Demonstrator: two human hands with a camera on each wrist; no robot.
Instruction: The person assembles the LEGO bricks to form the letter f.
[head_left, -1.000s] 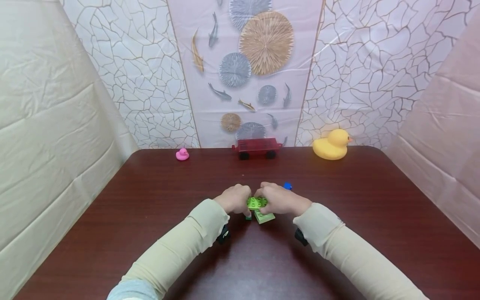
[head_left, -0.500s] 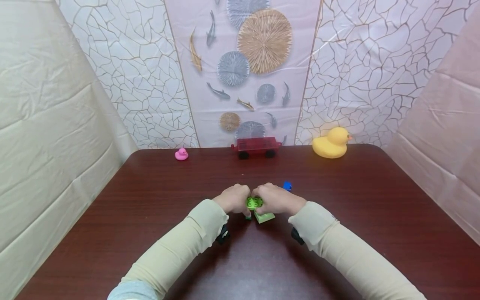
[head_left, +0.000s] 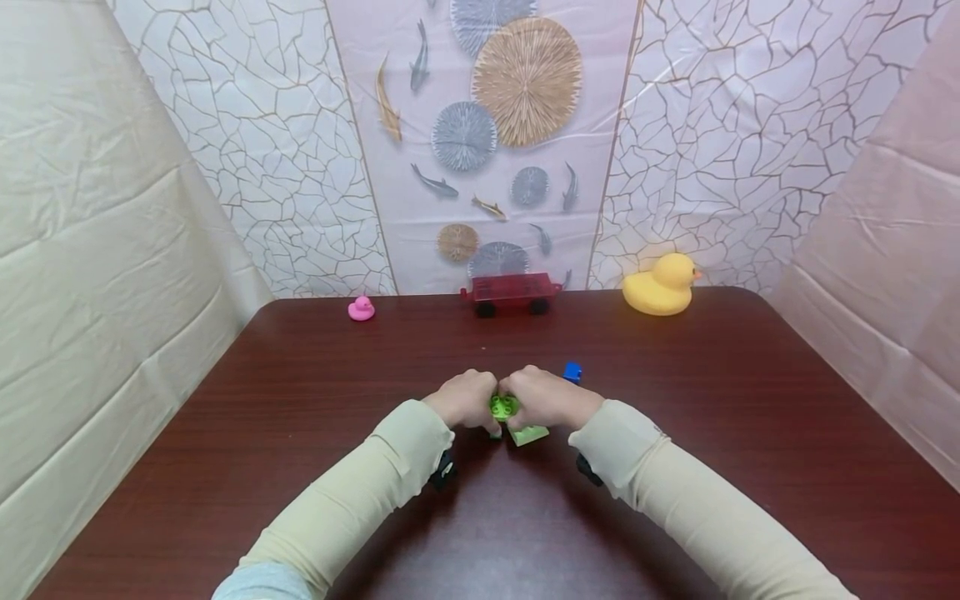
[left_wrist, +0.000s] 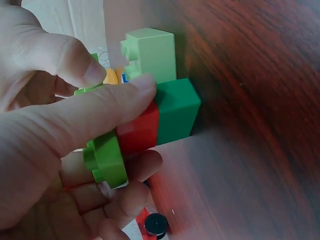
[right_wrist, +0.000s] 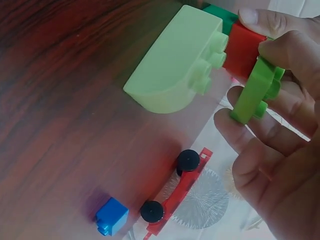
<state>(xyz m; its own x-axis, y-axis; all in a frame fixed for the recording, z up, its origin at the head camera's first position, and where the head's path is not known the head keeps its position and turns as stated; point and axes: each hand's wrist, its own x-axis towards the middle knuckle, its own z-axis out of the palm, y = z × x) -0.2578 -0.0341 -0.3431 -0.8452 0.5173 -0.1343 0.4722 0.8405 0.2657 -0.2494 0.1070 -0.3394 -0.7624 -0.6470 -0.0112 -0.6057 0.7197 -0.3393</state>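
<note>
Well, I'm at a dark reddish-brown counter (head_left: 487, 533), grained and glossy, with pale cloth (head_left: 90, 275) hanging at either side. Behind the red wagon (head_left: 510, 287), at the counter's far edge, a backdrop (head_left: 300, 125) carries crackle lines, with discs and fish printed on its middle panel.

I count two ducks: one pink duck (head_left: 362, 309) left of the wagon, one yellow duck (head_left: 658, 287) right of it. One blue brick (right_wrist: 112, 215) lies on the wagon's near side. Nearer me, well apart from the wagon, are one red brick (left_wrist: 139, 130), one dark green brick (left_wrist: 177, 110), one pale green brick (right_wrist: 172, 65) and what looks like one bright green piece (right_wrist: 254, 94), partly covered by fingers.

My left grip (head_left: 467, 398) pinches the red brick, thumb laid across it; my right grip (head_left: 550, 396) pinches the bright green piece.

From my head, the ducks show whole, yet the red brick is hidden. The left wrist view shows it between bright green and dark green; the right wrist view reveals the pale green brick's curved end.
</note>
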